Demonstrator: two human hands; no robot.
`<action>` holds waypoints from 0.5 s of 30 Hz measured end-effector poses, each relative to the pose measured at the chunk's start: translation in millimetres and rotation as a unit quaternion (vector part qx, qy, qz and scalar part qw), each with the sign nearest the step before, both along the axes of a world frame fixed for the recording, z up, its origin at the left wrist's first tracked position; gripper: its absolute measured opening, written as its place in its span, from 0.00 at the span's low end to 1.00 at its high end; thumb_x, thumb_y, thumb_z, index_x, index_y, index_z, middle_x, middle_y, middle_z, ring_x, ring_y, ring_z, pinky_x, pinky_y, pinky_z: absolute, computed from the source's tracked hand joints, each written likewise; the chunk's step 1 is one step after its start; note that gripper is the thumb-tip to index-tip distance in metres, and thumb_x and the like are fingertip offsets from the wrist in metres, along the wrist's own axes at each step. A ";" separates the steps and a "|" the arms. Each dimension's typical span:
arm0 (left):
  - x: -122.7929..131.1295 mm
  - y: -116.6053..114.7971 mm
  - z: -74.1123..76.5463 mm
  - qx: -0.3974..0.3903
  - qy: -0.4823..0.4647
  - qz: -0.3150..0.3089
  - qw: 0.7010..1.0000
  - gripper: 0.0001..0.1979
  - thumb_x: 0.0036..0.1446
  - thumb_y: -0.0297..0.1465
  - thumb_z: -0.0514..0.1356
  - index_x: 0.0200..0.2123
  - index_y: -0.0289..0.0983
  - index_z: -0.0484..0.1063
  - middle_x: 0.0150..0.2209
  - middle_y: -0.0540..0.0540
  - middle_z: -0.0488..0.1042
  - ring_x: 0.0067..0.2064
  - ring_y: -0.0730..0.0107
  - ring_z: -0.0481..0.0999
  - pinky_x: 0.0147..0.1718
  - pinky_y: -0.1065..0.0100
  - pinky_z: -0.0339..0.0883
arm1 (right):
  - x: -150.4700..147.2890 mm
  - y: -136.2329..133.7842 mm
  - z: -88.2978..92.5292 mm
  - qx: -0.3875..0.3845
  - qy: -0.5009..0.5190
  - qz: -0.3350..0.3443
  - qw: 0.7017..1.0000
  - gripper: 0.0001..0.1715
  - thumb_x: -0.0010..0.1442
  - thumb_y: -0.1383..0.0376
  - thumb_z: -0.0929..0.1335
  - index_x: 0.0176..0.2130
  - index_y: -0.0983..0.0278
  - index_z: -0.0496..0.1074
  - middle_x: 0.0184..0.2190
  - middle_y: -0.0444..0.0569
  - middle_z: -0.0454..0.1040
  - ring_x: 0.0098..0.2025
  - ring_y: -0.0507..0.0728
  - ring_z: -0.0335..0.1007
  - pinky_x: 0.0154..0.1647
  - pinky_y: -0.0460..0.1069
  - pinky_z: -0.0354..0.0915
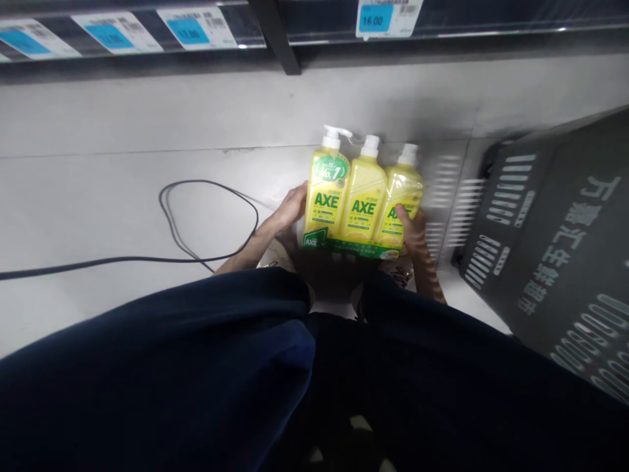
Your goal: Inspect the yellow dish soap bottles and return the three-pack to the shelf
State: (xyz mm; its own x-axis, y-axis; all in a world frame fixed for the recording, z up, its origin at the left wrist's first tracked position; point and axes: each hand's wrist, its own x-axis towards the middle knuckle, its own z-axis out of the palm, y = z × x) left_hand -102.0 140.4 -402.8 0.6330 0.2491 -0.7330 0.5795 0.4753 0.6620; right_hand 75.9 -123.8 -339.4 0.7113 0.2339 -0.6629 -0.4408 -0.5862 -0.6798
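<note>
A pack of three yellow bottles (362,203) stands upright just above the centre of the view, gripped from both sides. The left hand (289,210) wraps its 9 o'clock edge, and the right hand (413,226) clasps the 3 o'clock bottle with the thumb across the label. A dark basket (550,242) sits at 3 o'clock. A black cable (206,223) loops on the floor (98,196) at 9 o'clock, and price tags (196,27) line the shelf edge (442,29) at 12.

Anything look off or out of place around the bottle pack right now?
A black cable lies looped loose across the floor beside the left hand. The bottle pack, gripped with the right hand too, looks intact, unspilled.
</note>
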 end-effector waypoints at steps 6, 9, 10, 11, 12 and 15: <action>2.7 -4.2 13.4 -0.091 -0.060 -0.009 0.994 0.43 0.52 0.63 0.60 0.57 0.33 0.70 0.53 0.32 0.77 0.57 0.40 0.75 0.56 0.43 0.68 | -0.9 1.4 6.5 -0.058 -0.004 0.033 0.998 0.33 0.50 0.39 0.70 0.39 0.63 0.69 0.38 0.53 0.78 0.39 0.58 0.72 0.39 0.51 0.72; 2.9 -9.8 30.4 -0.048 -0.056 -0.025 0.997 0.45 0.39 0.47 0.76 0.58 0.34 0.67 0.52 0.34 0.77 0.52 0.42 0.78 0.51 0.47 0.74 | -5.9 -5.5 9.2 -0.069 -0.037 0.035 0.996 0.32 0.47 0.42 0.72 0.39 0.63 0.70 0.38 0.54 0.78 0.37 0.58 0.71 0.38 0.52 0.72; 3.0 -11.0 38.3 -0.030 -0.053 -0.028 0.998 0.46 0.36 0.43 0.78 0.57 0.34 0.67 0.52 0.35 0.78 0.51 0.42 0.79 0.49 0.48 0.75 | -8.0 -9.3 12.3 -0.070 -0.058 0.037 0.995 0.31 0.45 0.44 0.74 0.39 0.63 0.70 0.38 0.55 0.78 0.37 0.59 0.72 0.38 0.52 0.73; 3.1 -11.4 47.0 -0.009 -0.052 -0.031 0.998 0.45 0.35 0.41 0.78 0.56 0.34 0.67 0.50 0.35 0.78 0.50 0.43 0.79 0.48 0.49 0.76 | -10.1 -13.8 16.8 -0.068 -0.083 0.043 0.993 0.30 0.44 0.46 0.76 0.39 0.62 0.70 0.38 0.55 0.79 0.37 0.60 0.73 0.39 0.53 0.74; 3.0 -10.8 55.9 0.013 -0.054 -0.038 0.998 0.44 0.33 0.39 0.79 0.54 0.33 0.68 0.50 0.35 0.78 0.49 0.42 0.79 0.48 0.48 0.76 | -11.9 -18.6 22.4 -0.067 -0.108 0.054 0.990 0.30 0.41 0.49 0.78 0.38 0.62 0.71 0.37 0.54 0.79 0.38 0.60 0.74 0.41 0.53 0.75; 2.7 -3.8 79.6 0.055 -0.066 -0.078 0.993 0.42 0.29 0.38 0.80 0.49 0.31 0.71 0.49 0.32 0.78 0.52 0.37 0.76 0.53 0.42 0.72 | -12.8 -31.1 42.5 -0.076 -0.206 0.145 0.965 0.24 0.39 0.54 0.80 0.31 0.61 0.70 0.32 0.52 0.80 0.40 0.62 0.77 0.44 0.54 0.77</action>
